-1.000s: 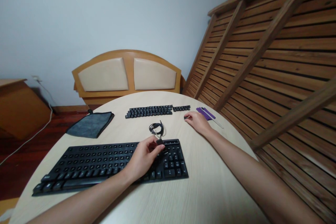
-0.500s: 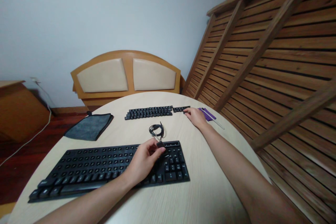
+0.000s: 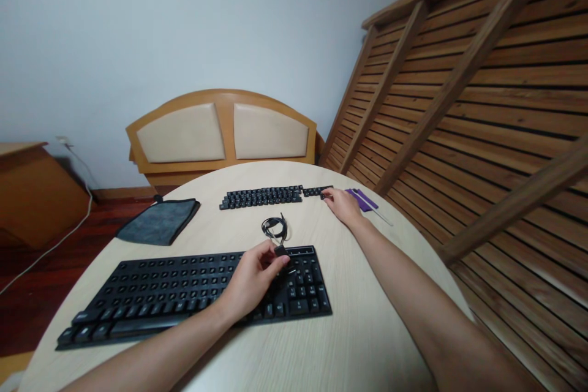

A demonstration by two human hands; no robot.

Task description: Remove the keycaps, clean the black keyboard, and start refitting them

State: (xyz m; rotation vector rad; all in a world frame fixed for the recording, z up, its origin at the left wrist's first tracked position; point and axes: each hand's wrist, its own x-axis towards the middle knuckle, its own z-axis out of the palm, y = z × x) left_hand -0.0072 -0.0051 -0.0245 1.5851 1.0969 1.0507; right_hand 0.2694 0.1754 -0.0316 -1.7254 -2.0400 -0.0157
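Over the right part of the black keyboard (image 3: 151, 322), my left hand (image 3: 252, 274) is closed in a pinch on a keycap puller (image 3: 280, 250), a small black handle with thin wires pointing away from me. Many of the keyboard's upper-row keycaps are off, leaving bare switches; the front rows and number pad carry caps. My right hand (image 3: 342, 205) reaches to the far side, its fingertips together at the right end of a short group of loose keycaps (image 3: 315, 192). Whether a keycap is between those fingers is too small to tell. A larger block of loose keycaps (image 3: 260, 197) lies left of it.
Behind the keyboard lies the coiled black cable (image 3: 274, 228). A grey cloth (image 3: 158, 222) rests at the left of the round table (image 3: 362, 343). Past my right hand are a purple cloth (image 3: 365, 200) and a thin white stick (image 3: 380, 216). Wooden slats (image 3: 482, 116) lean at the right.
The view has shifted very slightly. Both hands stay in nearly the same places, the left with the keycap puller and the right at the loose keycaps.
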